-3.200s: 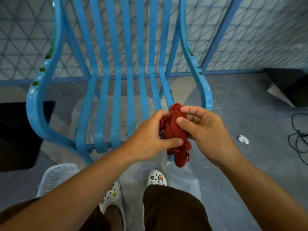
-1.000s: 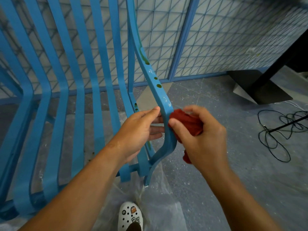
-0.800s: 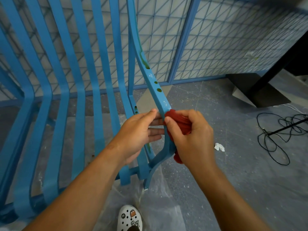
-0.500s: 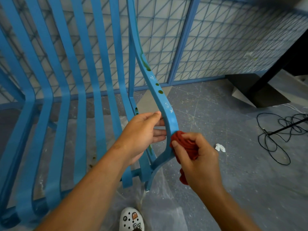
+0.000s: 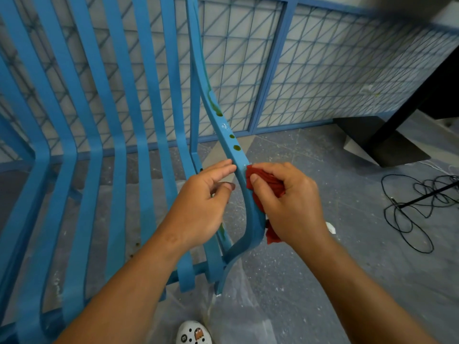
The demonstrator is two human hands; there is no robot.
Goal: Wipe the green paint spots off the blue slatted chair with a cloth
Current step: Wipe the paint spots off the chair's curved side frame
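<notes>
Blue slatted chair (image 5: 104, 150) spread across left and centre of frame. Left hand (image 5: 198, 207) at centre, fingers extended and relaxed, fingertips laid against chair's right side rail (image 5: 239, 160). Green paint spots (image 5: 234, 142) seen on rail above hands. Red cloth (image 5: 264, 180) bunched and gripped by right hand (image 5: 290, 204), pressed against rail's outer face, centre-right.

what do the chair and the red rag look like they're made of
Chair: probably metal strips under glossy blue paint; thin bent slats with shiny highlights. Red rag: soft woven cloth, matte, crumpling into folds in the right hand.
</notes>
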